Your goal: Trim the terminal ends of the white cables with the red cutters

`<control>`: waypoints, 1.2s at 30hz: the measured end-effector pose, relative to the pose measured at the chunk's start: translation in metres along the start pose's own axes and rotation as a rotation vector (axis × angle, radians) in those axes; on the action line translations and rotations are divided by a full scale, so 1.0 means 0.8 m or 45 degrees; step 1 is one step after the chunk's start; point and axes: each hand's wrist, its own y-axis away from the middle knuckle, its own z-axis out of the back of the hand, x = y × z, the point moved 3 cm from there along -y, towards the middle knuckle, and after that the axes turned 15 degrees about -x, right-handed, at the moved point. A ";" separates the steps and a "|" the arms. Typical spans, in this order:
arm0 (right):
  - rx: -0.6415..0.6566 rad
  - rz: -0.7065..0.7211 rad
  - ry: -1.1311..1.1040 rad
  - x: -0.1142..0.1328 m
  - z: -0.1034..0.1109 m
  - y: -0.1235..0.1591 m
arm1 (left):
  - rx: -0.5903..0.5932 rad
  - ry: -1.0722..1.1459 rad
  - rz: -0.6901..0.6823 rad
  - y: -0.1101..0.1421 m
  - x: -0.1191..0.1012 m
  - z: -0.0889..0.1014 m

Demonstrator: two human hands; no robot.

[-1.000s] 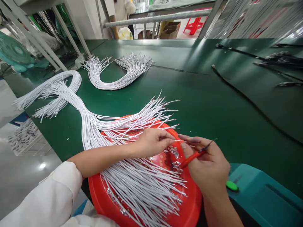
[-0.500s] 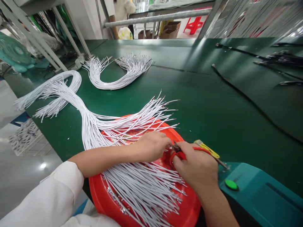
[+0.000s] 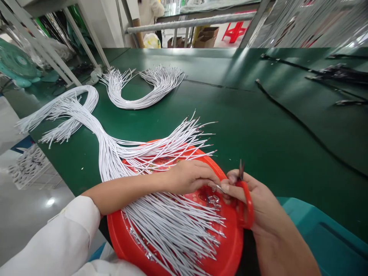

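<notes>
My left hand [image 3: 195, 177] reaches over the red basin [image 3: 115, 234], its fingers closed in a pinch on a white wire whose end shows between both hands. Thumb and forefinger of my right hand [image 3: 258, 199] meet that same end. Red-handled scissors [image 3: 248, 207] stay hooked in my right hand, blades pointing up and away from the wire. Many white wires [image 3: 172, 218] lie fanned across the basin below my left forearm. Another bunch of white wires [image 3: 161, 151] spreads over the basin's far rim. Small shiny metal pieces [image 3: 213, 200] lie in the basin near my fingers.
Two curved bundles, one of white wires [image 3: 138, 101] and another [image 3: 86, 96], rest on the green table [image 3: 218, 122]. Black cables [image 3: 304, 119] lie at the right. A teal box [image 3: 319, 226] stands beside my right forearm. Metal shelf legs [image 3: 92, 42] rise at the left.
My right hand has turned, so the scissors' blades now point upward, away from the left fingers. Both hands have shifted right and now meet at the wire end. The yellow-handled tool is now out of sight.
</notes>
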 end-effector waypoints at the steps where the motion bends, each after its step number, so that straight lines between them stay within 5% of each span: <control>1: 0.025 -0.054 -0.052 -0.001 -0.002 0.001 | -0.062 0.028 0.027 0.001 0.001 -0.001; 4: 0.108 -0.165 -0.168 -0.006 -0.010 0.000 | -0.198 -0.035 0.017 0.005 0.001 -0.003; 9: 0.053 -0.028 -0.229 -0.013 -0.018 -0.006 | -0.353 -0.324 -0.120 0.009 -0.005 0.000; 14: -0.101 0.070 -0.270 -0.012 -0.019 -0.005 | -0.304 -0.518 -0.076 0.007 -0.006 -0.001; 20: -0.097 0.300 -0.188 -0.008 -0.019 0.003 | -0.532 -0.491 0.261 -0.006 0.008 0.019; 26: -0.458 0.516 0.171 -0.010 -0.009 -0.004 | -0.610 -0.145 0.657 -0.013 0.018 0.033; 32: -0.544 0.538 0.161 -0.013 -0.008 -0.007 | -0.853 0.146 0.899 -0.015 0.046 0.049; 36: -0.563 0.571 0.171 -0.013 -0.011 -0.006 | -0.843 0.382 1.057 -0.015 0.050 0.047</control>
